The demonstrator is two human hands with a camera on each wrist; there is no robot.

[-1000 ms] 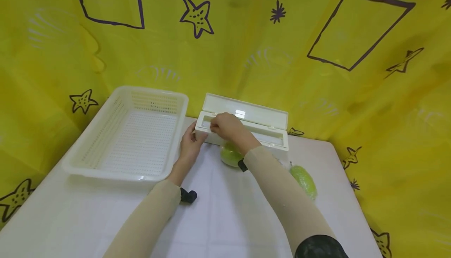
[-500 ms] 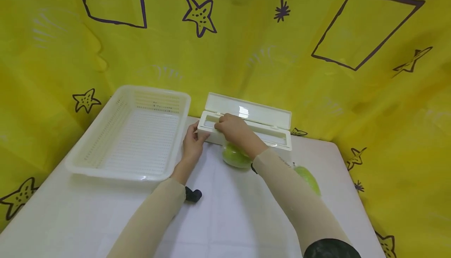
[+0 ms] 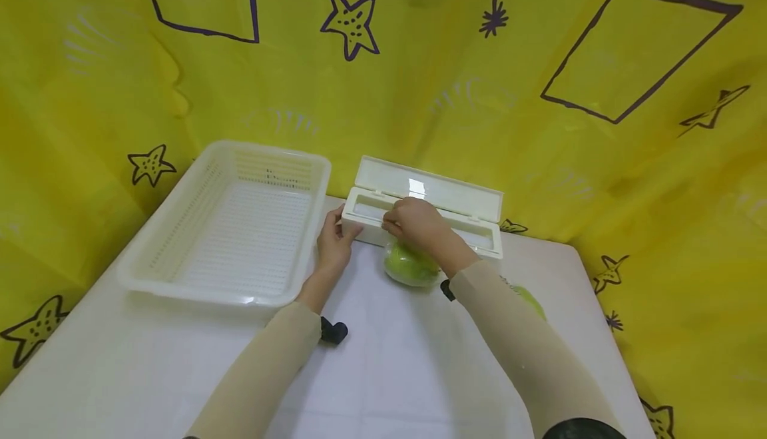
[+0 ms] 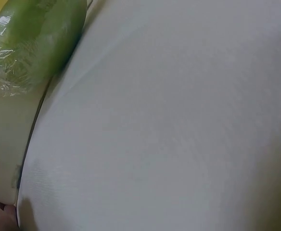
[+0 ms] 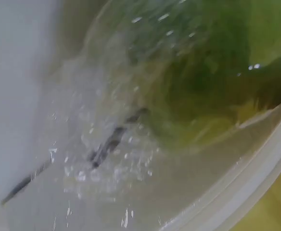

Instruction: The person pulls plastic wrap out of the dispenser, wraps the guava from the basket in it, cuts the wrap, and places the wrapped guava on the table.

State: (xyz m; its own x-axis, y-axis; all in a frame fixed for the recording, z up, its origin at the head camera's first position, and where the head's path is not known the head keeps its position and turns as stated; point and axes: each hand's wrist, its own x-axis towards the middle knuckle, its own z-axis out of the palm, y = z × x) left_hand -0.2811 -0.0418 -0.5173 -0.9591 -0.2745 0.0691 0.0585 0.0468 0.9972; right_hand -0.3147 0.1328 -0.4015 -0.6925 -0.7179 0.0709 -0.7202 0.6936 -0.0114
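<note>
A long white box [image 3: 368, 234], which looks like a cling film dispenser, stands at the back of the table with its lid [image 3: 455, 192] raised. My left hand [image 3: 334, 242] grips its left end, thumb on the front face. Over the front rim, my right hand [image 3: 416, 222] has its fingers curled; I cannot tell what they pinch. Below that hand, against the front of the box, lies a green fruit [image 3: 410, 266] in clear film. The left wrist view shows this fruit [image 4: 39, 38] near the box, and the right wrist view shows crinkled film [image 5: 97, 139] around a dark stem.
To the left stands a white perforated basket [image 3: 240, 296]. A second wrapped green fruit [image 3: 530, 300] lies on the right, partly hidden by the right sleeve [image 3: 515, 339]. Behind the table hangs a yellow curtain [image 3: 407, 92] with drawn stars.
My right hand has moved to the right along the front rim of the box. The left hand keeps its hold on the left end. The head view has shifted slightly.
</note>
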